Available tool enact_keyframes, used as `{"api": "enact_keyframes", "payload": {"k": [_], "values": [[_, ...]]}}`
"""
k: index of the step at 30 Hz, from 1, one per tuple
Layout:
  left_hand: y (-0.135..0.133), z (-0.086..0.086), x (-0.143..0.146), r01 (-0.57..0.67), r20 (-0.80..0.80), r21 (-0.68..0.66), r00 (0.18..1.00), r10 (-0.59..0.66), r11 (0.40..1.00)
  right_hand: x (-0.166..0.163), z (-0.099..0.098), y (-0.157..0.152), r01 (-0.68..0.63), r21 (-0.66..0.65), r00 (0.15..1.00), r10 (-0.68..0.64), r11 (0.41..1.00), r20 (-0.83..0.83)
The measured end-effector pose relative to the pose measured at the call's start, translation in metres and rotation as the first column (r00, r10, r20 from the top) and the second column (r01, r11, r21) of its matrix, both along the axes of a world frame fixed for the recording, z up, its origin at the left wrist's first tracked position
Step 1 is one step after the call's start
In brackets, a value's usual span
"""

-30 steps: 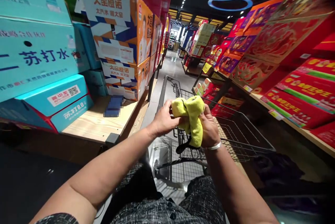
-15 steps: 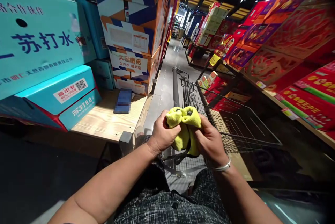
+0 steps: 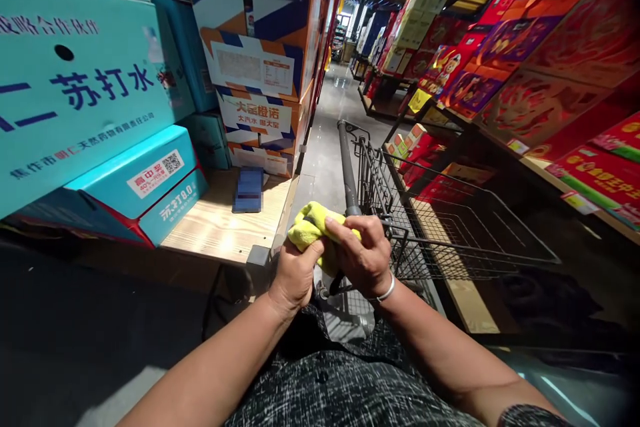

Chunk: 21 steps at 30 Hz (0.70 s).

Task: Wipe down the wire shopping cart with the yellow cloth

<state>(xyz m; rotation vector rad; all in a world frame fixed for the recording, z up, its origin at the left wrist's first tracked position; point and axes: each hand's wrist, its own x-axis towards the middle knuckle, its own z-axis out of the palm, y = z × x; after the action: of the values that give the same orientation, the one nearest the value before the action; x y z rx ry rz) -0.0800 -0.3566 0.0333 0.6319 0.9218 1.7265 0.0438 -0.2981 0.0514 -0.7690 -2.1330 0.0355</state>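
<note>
Both hands hold a yellow-green cloth point(image 3: 311, 227) bunched over the near end of a shopping cart's grey handle bar point(image 3: 346, 167). My left hand point(image 3: 296, 274) grips the cloth from below and to the left, fingers curled. My right hand point(image 3: 364, 255), with a silver bracelet at the wrist, wraps its fingers over the cloth and the bar. The wire cart basket point(image 3: 450, 227) stretches ahead and to the right of my hands.
Teal cartons point(image 3: 80, 100) and orange-blue cartons point(image 3: 255, 60) are stacked on a wooden platform point(image 3: 220, 227) at left. Red gift boxes point(image 3: 545, 100) fill sloped shelves at right. A glossy aisle floor point(image 3: 330, 140) runs ahead between them.
The hands came down from chest height with the cloth and pressed it onto the cart handle. The view tilted down and shifted left.
</note>
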Motion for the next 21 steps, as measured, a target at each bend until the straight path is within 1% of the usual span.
{"api": "enact_keyframes", "payload": {"k": [2, 4, 5, 6, 7, 8, 9, 10, 11, 12, 13, 14, 15, 16, 17, 18, 20, 21], "values": [[-0.001, -0.003, -0.001, -0.030, 0.041, -0.031, 0.999, 0.031, 0.999, -0.002, 0.006, -0.009, -0.117, -0.031, 0.990, 0.119, 0.993, 0.070], [-0.004, -0.006, -0.004, -0.056, 0.066, -0.057, 0.996, 0.060, 0.997, -0.002, 0.013, -0.017, -0.253, -0.097, 0.960, 0.262, 0.962, 0.093], [-0.006, -0.008, -0.005, -0.073, 0.066, -0.067, 0.995, 0.077, 0.995, 0.000, 0.015, -0.020, -0.327, -0.146, 0.938, 0.339, 0.934, 0.072], [-0.008, -0.011, -0.006, -0.095, 0.057, -0.073, 0.993, 0.099, 0.993, 0.003, 0.016, -0.023, -0.392, -0.206, 0.915, 0.404, 0.896, 0.015], [-0.011, -0.014, -0.007, -0.115, 0.035, -0.072, 0.992, 0.118, 0.991, 0.006, 0.016, -0.025, -0.441, -0.274, 0.896, 0.438, 0.854, -0.078], [-0.014, -0.018, -0.007, -0.131, 0.005, -0.064, 0.991, 0.132, 0.989, 0.009, 0.015, -0.027, -0.471, -0.346, 0.882, 0.429, 0.812, -0.194], [-0.017, -0.022, -0.007, -0.138, -0.028, -0.051, 0.990, 0.137, 0.989, 0.012, 0.012, -0.028, -0.479, -0.420, 0.874, 0.376, 0.771, -0.308], [-0.020, -0.026, -0.007, -0.137, -0.063, -0.036, 0.989, 0.135, 0.990, 0.016, 0.009, -0.028, -0.468, -0.497, 0.872, 0.290, 0.731, -0.394], [-0.023, -0.030, -0.006, -0.131, -0.100, -0.022, 0.987, 0.128, 0.991, 0.019, 0.005, -0.029, -0.451, -0.576, 0.875, 0.211, 0.682, -0.436], [-0.025, -0.034, -0.006, -0.118, -0.143, -0.011, 0.983, 0.115, 0.993, 0.022, 0.001, -0.029, -0.443, -0.653, 0.882, 0.168, 0.614, -0.440], [-0.027, -0.036, -0.005, -0.105, -0.194, -0.004, 0.976, 0.102, 0.994, 0.025, -0.002, -0.029, -0.445, -0.722, 0.889, 0.166, 0.529, -0.426], [-0.028, -0.037, -0.005, -0.098, -0.255, -0.002, 0.962, 0.094, 0.995, 0.028, -0.005, -0.029, -0.453, -0.777, 0.891, 0.190, 0.437, -0.413], [-0.029, -0.037, -0.005, -0.092, -0.324, -0.004, 0.942, 0.086, 0.996, 0.032, -0.008, -0.030, -0.461, -0.810, 0.887, 0.212, 0.363, -0.410], [-0.028, -0.036, -0.004, -0.088, -0.392, -0.015, 0.917, 0.075, 0.996, 0.036, -0.011, -0.030, -0.462, -0.824, 0.886, 0.216, 0.329, -0.411], [-0.027, -0.035, -0.003, -0.081, -0.453, -0.036, 0.890, 0.056, 0.996, 0.040, -0.013, -0.031, -0.447, -0.826, 0.894, 0.200, 0.344, -0.400], [-0.025, -0.035, -0.001, -0.072, -0.500, -0.066, 0.866, 0.029, 0.995, 0.044, -0.016, -0.032, -0.405, -0.817, 0.914, 0.162, 0.412, -0.371], [-0.021, -0.037, 0.006, -0.046, -0.529, -0.141, 0.848, -0.036, 0.989, 0.050, -0.023, -0.035, -0.252, -0.731, 0.960, 0.070, 0.634, -0.270], [-0.018, -0.039, 0.012, -0.029, -0.501, -0.178, 0.863, -0.065, 0.984, 0.053, -0.027, -0.036, -0.164, -0.650, 0.978, 0.036, 0.742, -0.206]]}}
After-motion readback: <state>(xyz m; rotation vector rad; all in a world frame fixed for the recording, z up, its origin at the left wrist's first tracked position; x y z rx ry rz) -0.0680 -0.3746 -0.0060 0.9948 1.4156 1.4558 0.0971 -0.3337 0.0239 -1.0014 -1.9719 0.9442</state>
